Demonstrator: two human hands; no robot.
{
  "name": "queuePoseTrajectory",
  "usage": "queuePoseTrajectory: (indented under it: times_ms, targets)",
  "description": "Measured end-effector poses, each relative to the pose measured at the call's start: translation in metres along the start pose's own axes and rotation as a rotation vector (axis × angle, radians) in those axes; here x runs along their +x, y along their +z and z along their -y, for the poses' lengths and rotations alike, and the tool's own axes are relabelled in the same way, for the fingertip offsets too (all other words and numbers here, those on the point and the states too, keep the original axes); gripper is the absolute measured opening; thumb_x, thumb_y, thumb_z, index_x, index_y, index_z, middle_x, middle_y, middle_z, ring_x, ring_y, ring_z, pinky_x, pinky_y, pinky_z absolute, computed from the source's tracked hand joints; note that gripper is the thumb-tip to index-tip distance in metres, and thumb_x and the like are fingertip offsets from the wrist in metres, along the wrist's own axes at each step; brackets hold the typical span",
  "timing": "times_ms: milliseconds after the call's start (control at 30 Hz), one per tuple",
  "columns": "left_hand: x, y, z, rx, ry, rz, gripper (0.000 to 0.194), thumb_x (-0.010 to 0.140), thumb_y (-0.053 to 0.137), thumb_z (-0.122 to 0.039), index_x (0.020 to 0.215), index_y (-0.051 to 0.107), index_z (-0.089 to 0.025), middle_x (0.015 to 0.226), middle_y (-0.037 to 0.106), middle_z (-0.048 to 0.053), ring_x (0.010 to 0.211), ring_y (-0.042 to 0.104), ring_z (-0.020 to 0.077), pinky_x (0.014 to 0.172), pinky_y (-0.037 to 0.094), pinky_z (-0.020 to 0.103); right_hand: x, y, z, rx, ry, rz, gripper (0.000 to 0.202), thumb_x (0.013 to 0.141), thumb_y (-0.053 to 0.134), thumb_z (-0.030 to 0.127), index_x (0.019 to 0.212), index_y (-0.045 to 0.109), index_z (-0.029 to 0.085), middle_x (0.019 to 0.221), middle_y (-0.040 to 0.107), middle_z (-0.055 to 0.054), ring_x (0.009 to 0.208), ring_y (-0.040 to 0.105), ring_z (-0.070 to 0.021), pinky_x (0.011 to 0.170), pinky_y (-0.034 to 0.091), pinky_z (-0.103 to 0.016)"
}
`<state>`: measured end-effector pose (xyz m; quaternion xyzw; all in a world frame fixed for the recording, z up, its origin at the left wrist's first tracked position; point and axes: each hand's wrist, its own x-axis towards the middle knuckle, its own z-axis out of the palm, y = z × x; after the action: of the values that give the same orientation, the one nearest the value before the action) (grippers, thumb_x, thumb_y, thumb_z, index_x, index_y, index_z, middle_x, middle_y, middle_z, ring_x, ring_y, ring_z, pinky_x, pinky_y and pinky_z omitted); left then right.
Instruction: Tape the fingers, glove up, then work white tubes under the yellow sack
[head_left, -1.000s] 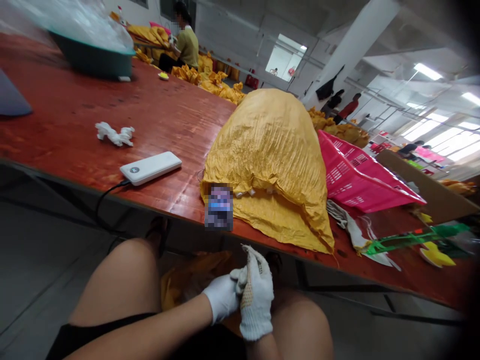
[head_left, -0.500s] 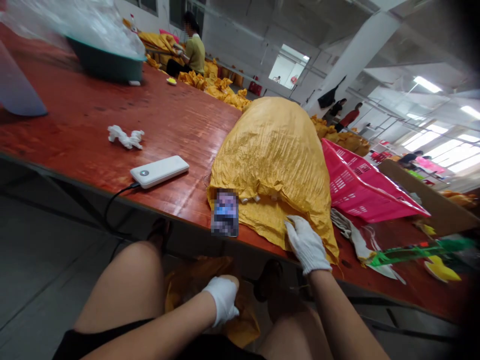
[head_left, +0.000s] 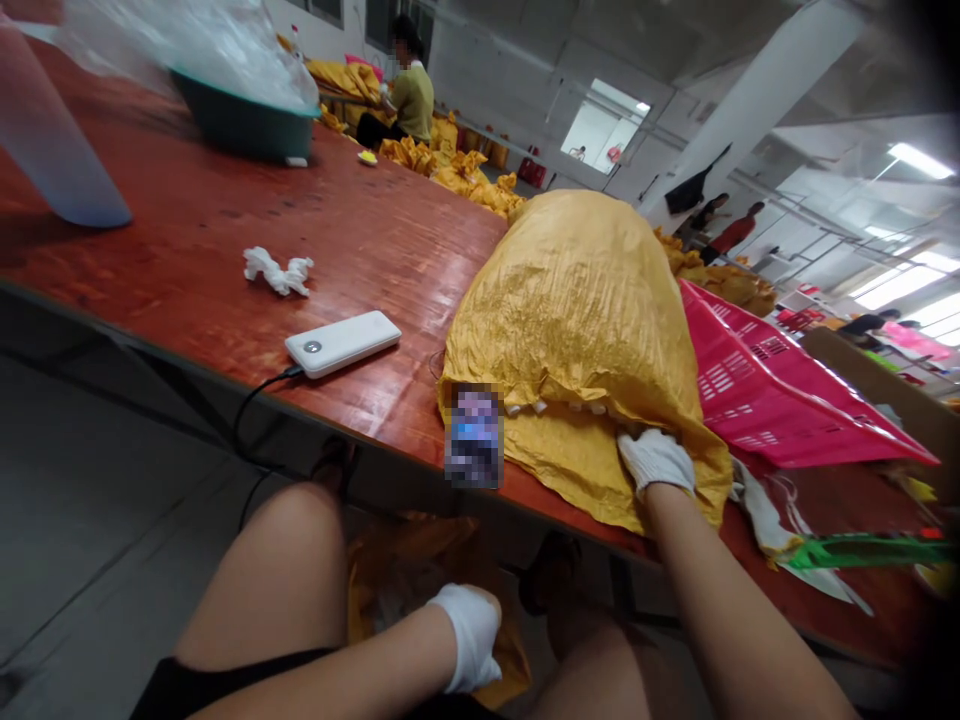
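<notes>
- The fingers of the right hand (head_left: 656, 458), in a white glove, reach under the fold of the big yellow sack (head_left: 585, 330) on the red table (head_left: 187, 270); their tips are hidden in the opening, so whether they are apart or pinched on something inside cannot be told
- The left hand (head_left: 469, 635), also gloved, is curled shut in the lap, resting against a crumpled yellow bag (head_left: 405, 590) between the knees; what it grips, if anything beyond the bag's fabric, is not clear
- The sack lies on its side near the table's front edge, mouth toward the person; small white pieces (head_left: 570, 407) show in a row at the mouth
- Risk, as a judgement: a pull at the fold could drag the sack's lip over the edge and spill the white pieces to the floor; the blurred phone (head_left: 473, 436), propped against the sack at the edge, could be knocked off by the same movement
- The white power bank (head_left: 343, 343) lies well to the left; its cable (head_left: 259, 395) hangs over the edge near the left knee and could snag
- Hard to make out: the sack's contents; the lap bag's contents; the pink crate (head_left: 757, 385) behind the sack is partly covered
</notes>
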<state>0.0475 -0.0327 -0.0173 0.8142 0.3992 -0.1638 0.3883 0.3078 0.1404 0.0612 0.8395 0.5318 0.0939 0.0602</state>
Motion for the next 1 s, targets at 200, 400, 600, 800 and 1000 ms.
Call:
queuePoseTrajectory:
  times_ms: [200, 400, 600, 800, 1000]
  targets:
    - [0.0, 0.0, -0.003, 0.028, 0.037, 0.073, 0.047, 0.07, 0.064, -0.034, 0.102, 0.066, 0.0, 0.098, 0.066, 0.026, 0.099, 0.061, 0.038, 0.084, 0.05, 0.044, -0.003, 0.004, -0.002, 0.045, -0.046, 0.002, 0.068, 0.088, 0.02, 0.05, 0.114, 0.059, 0.001, 0.107, 0.057, -0.03, 0.096, 0.061, -0.0333, 0.07, 0.041, -0.037]
    - [-0.001, 0.001, -0.003, 0.06, 0.06, 0.038, 0.049, 0.071, 0.061, -0.039, 0.103, 0.065, -0.001, 0.099, 0.066, 0.025, 0.096, 0.062, 0.0372, 0.081, 0.051, 0.043, -0.02, -0.001, -0.005, 0.075, -0.087, -0.011, 0.057, 0.089, 0.025, 0.04, 0.11, 0.06, 0.001, 0.102, 0.058, -0.029, 0.097, 0.06, -0.0335, 0.072, 0.041, -0.037]
    - [-0.002, -0.001, -0.001, 0.002, 0.056, -0.022, 0.048, 0.071, 0.06, -0.04, 0.105, 0.065, -0.005, 0.099, 0.066, 0.023, 0.095, 0.063, 0.0362, 0.079, 0.052, 0.043, -0.056, -0.004, 0.004, 0.134, -0.1, -0.052, 0.055, 0.091, 0.021, 0.043, 0.125, 0.048, 0.009, 0.11, 0.056, -0.023, 0.099, 0.059, -0.0324, 0.078, 0.042, -0.039]
    - [0.007, 0.011, -0.004, 0.029, 0.047, 0.019, 0.05, 0.07, 0.062, -0.039, 0.104, 0.065, -0.003, 0.098, 0.066, 0.024, 0.094, 0.063, 0.038, 0.079, 0.052, 0.043, -0.048, -0.011, 0.015, 0.273, -0.108, -0.003, 0.065, 0.085, 0.026, 0.065, 0.128, 0.049, 0.023, 0.106, 0.058, -0.017, 0.095, 0.059, -0.0311, 0.08, 0.043, -0.042]
    - [0.013, 0.015, -0.005, 0.033, 0.055, -0.037, 0.05, 0.07, 0.061, -0.039, 0.104, 0.064, -0.004, 0.098, 0.067, 0.023, 0.095, 0.063, 0.0366, 0.08, 0.051, 0.042, -0.026, -0.013, 0.022, 0.405, -0.143, -0.024, 0.064, 0.082, 0.038, 0.06, 0.101, 0.066, 0.005, 0.092, 0.063, -0.022, 0.091, 0.06, -0.0298, 0.078, 0.042, -0.039]
